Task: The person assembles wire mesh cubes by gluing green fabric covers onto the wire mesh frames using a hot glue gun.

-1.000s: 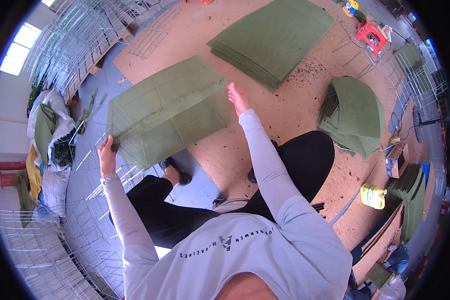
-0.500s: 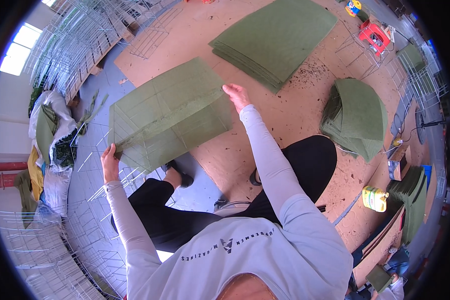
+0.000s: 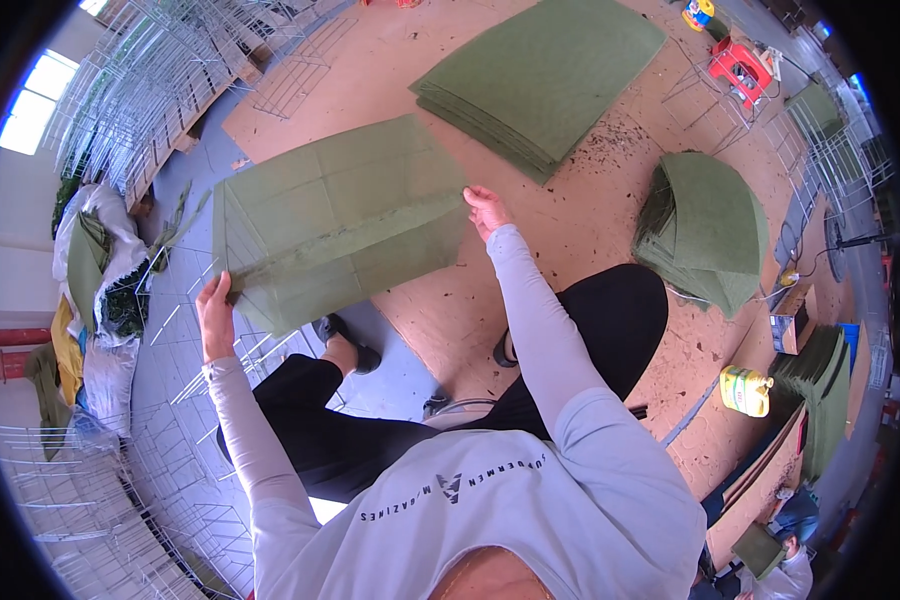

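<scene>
A thin green mesh fabric sheet [image 3: 340,190] is stretched between my two hands, with straight wire lines showing faintly through it. A darker folded band runs across it from hand to hand. My left hand [image 3: 216,308] pinches the sheet at its lower left corner. At the right edge, my right hand [image 3: 487,210] grips the end of the band between thumb and fingers. Wire rods [image 3: 195,360] stick out under the sheet's left side. What lies directly beneath the fabric is partly hidden.
Beyond the sheet lies a flat stack of green sheets [image 3: 550,80]; a fanned pile [image 3: 710,225] sits to the right. Wire racks [image 3: 160,90] stand at far left, more [image 3: 70,510] at near left. A yellow jug [image 3: 746,391] and a red stool [image 3: 742,70] are on the right.
My left hand has risen slightly, while my right hand has come a little nearer and to the right. The sheet has tilted with them and stays held at both ends.
</scene>
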A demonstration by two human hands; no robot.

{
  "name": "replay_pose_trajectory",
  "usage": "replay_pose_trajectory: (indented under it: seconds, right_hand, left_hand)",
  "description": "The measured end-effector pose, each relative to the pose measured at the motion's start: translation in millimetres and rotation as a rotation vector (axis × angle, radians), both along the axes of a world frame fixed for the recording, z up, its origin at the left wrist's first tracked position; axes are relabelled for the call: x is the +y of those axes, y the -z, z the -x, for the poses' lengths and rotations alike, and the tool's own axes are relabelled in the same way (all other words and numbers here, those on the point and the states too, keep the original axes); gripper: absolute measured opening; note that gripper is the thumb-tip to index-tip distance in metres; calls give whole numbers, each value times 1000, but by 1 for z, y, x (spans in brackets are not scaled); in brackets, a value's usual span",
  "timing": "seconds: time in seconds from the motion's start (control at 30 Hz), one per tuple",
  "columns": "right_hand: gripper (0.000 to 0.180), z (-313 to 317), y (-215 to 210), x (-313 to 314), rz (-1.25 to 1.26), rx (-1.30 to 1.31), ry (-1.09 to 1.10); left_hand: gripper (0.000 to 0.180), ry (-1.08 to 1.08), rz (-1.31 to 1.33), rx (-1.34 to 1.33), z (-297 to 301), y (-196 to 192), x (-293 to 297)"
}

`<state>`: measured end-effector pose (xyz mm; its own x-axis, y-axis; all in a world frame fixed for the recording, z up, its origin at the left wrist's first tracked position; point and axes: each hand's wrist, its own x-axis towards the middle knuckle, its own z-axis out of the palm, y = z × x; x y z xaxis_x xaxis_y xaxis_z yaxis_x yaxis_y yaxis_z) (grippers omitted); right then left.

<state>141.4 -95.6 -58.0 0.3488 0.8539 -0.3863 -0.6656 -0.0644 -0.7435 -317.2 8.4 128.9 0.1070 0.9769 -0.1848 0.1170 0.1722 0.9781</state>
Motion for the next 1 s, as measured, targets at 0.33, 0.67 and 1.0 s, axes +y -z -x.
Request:
replay_pose_trajectory:
  seconds: [0.33,0.67,1.0]
  right_hand:
    - [9,69,101,-92,141,355,150]
    - [51,109,140,-115,738,984,475]
    - [54,119,120,-93,494,671,136]
  left_hand:
    - [26,351,-396,388,-124,-85,51]
    - [14,708,-963,783,-251,-67,-98]
    - [12,707,-968,721,-219,-37,-177]
